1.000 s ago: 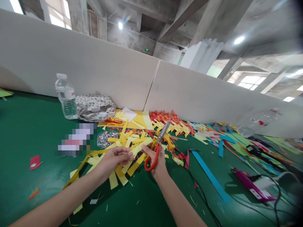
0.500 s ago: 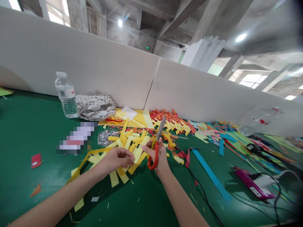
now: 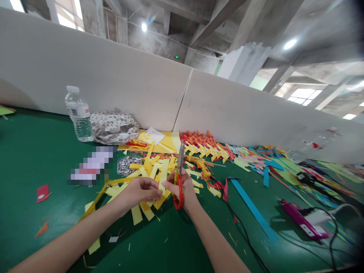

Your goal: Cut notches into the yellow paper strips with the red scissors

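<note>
Near the centre, a pale yellow paper strip points to twelve o'clock, its near end pinched by the left hand, fingertips together. The right hand curls round red-handled metal scissors, its thumb beside the strip. Smooth green tabletop stretches at six o'clock; a tall white partition edges twelve, a long blue paper strip four.

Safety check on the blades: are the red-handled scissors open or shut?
Shut, or nearly so: the red-handled scissors in the right hand show their blades together as one narrow shape, with no clear gap.
</note>
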The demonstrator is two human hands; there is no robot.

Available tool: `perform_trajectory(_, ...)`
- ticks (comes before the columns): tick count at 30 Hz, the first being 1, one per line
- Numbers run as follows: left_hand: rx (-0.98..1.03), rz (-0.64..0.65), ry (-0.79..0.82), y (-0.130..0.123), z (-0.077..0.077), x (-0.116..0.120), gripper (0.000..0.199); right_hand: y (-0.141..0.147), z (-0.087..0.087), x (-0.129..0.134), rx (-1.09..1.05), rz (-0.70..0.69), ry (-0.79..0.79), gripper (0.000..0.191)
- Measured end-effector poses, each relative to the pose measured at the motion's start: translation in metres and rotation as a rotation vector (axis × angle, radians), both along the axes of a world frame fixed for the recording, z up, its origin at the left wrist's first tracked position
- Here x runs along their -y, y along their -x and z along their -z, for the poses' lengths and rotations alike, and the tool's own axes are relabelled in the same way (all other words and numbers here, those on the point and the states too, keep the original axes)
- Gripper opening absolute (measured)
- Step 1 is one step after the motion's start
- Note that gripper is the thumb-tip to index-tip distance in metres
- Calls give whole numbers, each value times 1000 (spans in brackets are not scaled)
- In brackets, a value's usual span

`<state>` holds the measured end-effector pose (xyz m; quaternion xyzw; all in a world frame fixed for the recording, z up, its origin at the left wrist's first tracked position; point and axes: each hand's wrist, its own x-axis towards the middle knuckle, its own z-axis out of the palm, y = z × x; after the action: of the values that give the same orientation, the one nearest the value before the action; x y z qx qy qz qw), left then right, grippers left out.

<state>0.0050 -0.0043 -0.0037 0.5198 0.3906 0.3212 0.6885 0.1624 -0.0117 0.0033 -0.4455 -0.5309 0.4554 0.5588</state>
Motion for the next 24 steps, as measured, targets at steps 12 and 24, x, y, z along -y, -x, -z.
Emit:
perform_trajectory(12,255,-412,-43,4,-7,-3,19,-6,7,12,811,172,-84,45)
perform_trajectory(24,253,-511,-77,6,-5,-5,19,0,3,16,1019,128,-54,53)
